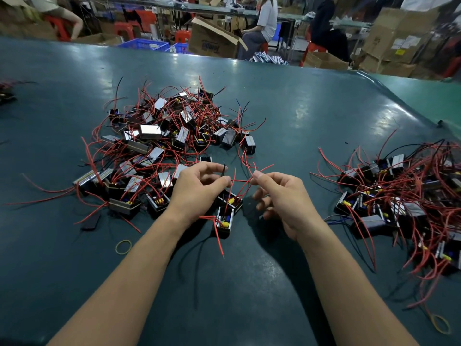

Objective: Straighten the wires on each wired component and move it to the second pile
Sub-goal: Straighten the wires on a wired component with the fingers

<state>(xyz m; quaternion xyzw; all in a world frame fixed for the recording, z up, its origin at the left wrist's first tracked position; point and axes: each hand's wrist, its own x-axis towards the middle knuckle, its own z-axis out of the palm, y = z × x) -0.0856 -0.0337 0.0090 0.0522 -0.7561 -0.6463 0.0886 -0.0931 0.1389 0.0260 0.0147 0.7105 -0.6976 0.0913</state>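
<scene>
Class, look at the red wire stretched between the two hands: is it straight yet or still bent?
Still bent: the red wire kinks and crosses another between the left hand and right hand.

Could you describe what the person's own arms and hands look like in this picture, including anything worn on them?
Both forearms are bare from the bottom edge of the frame up to the wrists, with no sleeves in view. The left hand and right hand wear no gloves, and no rings, watch or bracelets show. The fingers have short, unpainted nails.
</scene>
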